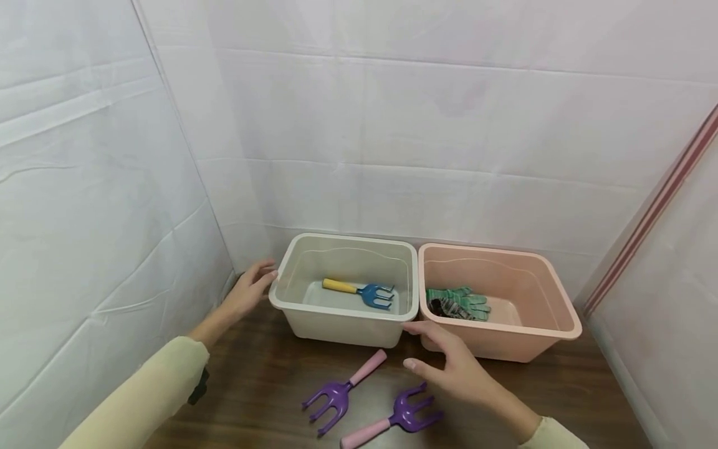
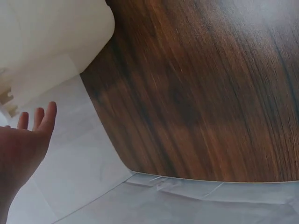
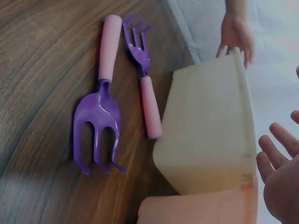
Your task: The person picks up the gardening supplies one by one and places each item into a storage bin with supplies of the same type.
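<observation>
My left hand is at the left rim of a white plastic bin, fingers loosely extended. Whether the fingertips touch the rim I cannot tell. Close to that bin's front right corner, beside a pink bin, my right hand is spread with nothing in its grasp. Inside the white bin lies a blue hand rake with a yellow handle. The pink bin contains green and dark patterned gloves. Two purple hand rakes with pink handles lie in front, one at left and another below my right hand.
Both bins stand side by side on a dark wood-grain table. White sheeting hangs behind them and along both sides. In the left wrist view the table's edge shows against pale sheeting.
</observation>
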A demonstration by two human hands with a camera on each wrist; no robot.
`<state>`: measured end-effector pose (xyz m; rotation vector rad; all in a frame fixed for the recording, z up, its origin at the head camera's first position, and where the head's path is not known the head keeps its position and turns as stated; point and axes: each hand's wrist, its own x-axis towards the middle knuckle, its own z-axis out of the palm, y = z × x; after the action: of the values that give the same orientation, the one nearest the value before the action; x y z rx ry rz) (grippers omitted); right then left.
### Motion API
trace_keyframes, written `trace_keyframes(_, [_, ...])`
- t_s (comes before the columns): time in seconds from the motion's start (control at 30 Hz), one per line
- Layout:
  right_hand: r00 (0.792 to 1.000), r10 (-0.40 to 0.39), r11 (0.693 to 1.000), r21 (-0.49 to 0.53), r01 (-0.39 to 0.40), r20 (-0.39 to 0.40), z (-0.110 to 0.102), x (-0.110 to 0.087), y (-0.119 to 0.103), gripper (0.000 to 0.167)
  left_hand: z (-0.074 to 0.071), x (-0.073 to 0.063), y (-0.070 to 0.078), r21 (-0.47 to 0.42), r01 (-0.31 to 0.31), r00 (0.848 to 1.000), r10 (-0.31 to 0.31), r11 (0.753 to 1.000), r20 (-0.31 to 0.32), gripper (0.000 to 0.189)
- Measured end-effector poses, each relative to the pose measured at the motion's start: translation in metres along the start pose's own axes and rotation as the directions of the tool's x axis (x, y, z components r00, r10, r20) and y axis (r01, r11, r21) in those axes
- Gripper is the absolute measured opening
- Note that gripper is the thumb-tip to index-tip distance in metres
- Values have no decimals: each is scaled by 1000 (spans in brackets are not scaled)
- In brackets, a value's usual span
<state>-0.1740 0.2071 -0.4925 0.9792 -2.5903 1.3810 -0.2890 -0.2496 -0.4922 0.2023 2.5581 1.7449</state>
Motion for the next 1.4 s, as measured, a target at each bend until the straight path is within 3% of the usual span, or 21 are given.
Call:
trace_keyframes(0.23, [998, -10, 1000, -4, 10, 57, 32, 8, 16, 52, 5, 2, -2, 2, 70, 997, -70, 998, 27, 62])
trace_keyframes(0.5, [996, 12, 1000, -18, -11, 92, 66, 19, 38, 49, 5, 10, -15, 7, 111, 994, -111, 994, 19, 60])
trace_keyframes(0.77, [986, 111, 994, -9, -110, 123, 82, 29, 55, 53, 9, 12, -14, -48, 156, 988, -154, 987, 28, 59])
trace_keyframes(0.9, [985, 106, 994, -23, -103, 135, 90, 33, 61, 56, 9, 14, -14, -65, 160, 987, -158, 985, 42, 60])
trace_keyframes(1.13, [986, 102, 984, -157, -81, 130, 103, 34, 71, 57, 12, 17, -17, -75, 171, 985, -168, 982, 40, 58])
trace_keyframes(1.4, [980, 125, 975, -202, -93, 152, 116, 39, 77, 59, 15, 18, -16, -207, 202, 979, -189, 957, 78, 57])
